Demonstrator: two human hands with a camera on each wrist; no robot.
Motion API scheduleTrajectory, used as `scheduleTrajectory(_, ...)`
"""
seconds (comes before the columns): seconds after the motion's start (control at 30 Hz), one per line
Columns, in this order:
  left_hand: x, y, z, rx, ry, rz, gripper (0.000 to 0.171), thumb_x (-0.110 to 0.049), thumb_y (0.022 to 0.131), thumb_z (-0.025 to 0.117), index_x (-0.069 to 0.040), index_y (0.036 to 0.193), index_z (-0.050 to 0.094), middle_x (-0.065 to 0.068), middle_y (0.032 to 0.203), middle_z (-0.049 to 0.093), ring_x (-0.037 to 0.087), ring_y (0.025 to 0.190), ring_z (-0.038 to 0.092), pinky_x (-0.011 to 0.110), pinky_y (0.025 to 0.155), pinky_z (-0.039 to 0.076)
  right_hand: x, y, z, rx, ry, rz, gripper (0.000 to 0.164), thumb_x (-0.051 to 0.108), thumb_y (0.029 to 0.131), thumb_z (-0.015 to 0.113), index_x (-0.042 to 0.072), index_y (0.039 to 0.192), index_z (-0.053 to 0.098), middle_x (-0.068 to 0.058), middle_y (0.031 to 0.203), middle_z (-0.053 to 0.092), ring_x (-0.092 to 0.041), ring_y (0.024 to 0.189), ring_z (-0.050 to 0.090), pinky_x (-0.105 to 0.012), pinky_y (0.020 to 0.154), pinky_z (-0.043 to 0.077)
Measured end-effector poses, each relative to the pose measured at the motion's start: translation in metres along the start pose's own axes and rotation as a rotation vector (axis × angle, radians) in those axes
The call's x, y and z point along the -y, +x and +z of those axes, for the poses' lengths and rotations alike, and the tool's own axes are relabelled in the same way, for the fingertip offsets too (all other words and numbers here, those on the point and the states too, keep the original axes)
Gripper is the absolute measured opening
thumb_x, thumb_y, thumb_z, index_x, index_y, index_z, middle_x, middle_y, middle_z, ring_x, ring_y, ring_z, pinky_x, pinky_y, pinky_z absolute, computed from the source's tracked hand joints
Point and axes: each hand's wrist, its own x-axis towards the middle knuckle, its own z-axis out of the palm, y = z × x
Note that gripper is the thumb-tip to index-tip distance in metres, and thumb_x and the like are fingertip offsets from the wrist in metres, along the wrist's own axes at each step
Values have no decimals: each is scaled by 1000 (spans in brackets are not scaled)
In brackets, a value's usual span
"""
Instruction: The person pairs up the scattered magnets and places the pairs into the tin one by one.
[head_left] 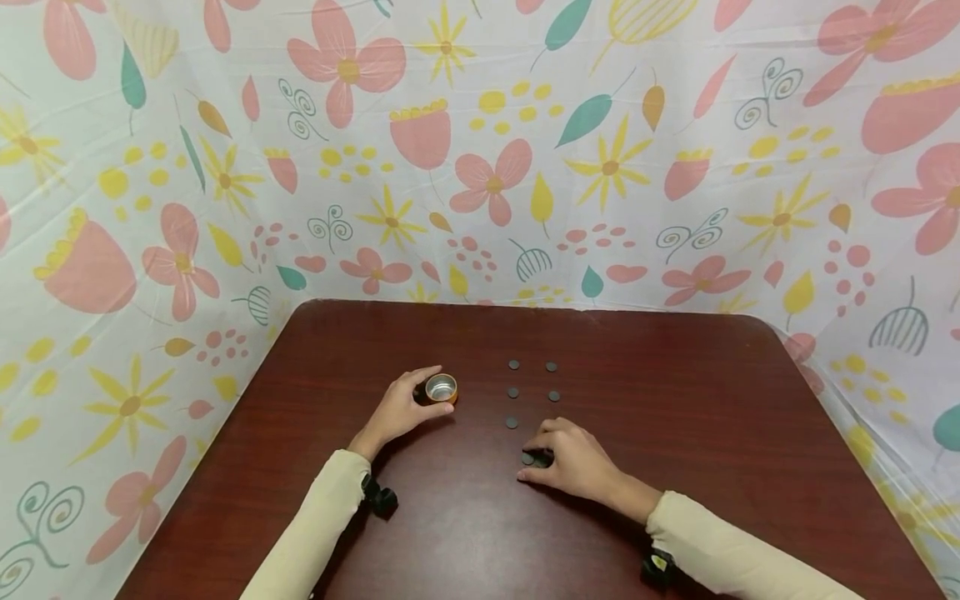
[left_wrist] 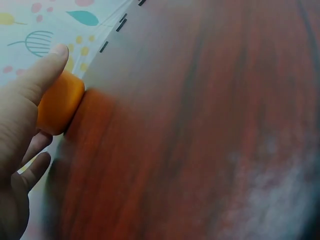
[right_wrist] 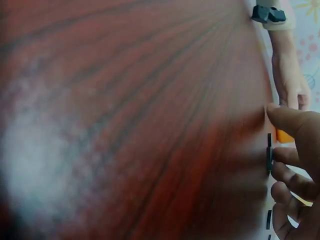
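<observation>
In the head view my left hand (head_left: 402, 406) holds a small round orange cup (head_left: 453, 397) on the table, thumb on the near side and fingers on the far side. The cup's silvery inside faces up. The left wrist view shows the thumb across the cup's orange wall (left_wrist: 70, 102). Over the table to the right, my right hand (head_left: 573, 460) reaches down with thumb and fingers spread around a small dark disc (head_left: 527, 458), and another dark disc sits partly hidden beside it. From the right wrist, the fingertips (right_wrist: 281, 156) are right at a dark disc (right_wrist: 270, 159), the thumb apart from it.
Several more dark discs lie flat in two rough columns between and beyond the hands, among them a far left disc (head_left: 513, 365) and a far right disc (head_left: 551, 367). The brown wooden table (head_left: 675, 375) ends at a flower-patterned cloth (head_left: 487, 125) hanging behind and at the sides.
</observation>
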Motion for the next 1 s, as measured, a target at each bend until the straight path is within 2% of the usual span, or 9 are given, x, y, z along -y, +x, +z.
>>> scheduleTrajectory(0.13,-1,0,1,3,-4,-20,83,-49,84,83,-13,152,51,5,137,61,22,105,59,44,86,53,0,-2,1,-15,-13,22,34,44,76,90,21,98,83,12,87,62,-3,73,46,-20,59,41)
scheduleTrajectory(0.33,-3,-1,1,5,5,-36,77,-45,87,81,-12,151,52,6,139,61,24,110,59,46,90,53,0,-3,1,-38,0,59,27,40,77,91,21,94,83,12,87,63,-3,75,49,-20,61,43)
scheduleTrajectory(0.67,0,-3,3,14,-9,-64,74,-43,89,80,-15,151,52,3,132,64,21,110,59,44,92,52,-2,-3,2,-51,20,28,11,31,81,88,23,88,84,17,79,63,-3,73,47,-19,59,42)
scheduleTrajectory(1.0,1,-2,1,9,-24,-71,72,-41,89,81,-16,150,53,3,137,62,23,112,59,46,94,51,-8,-5,0,-71,5,6,10,29,81,88,22,87,83,15,79,64,-1,71,43,-19,58,40)
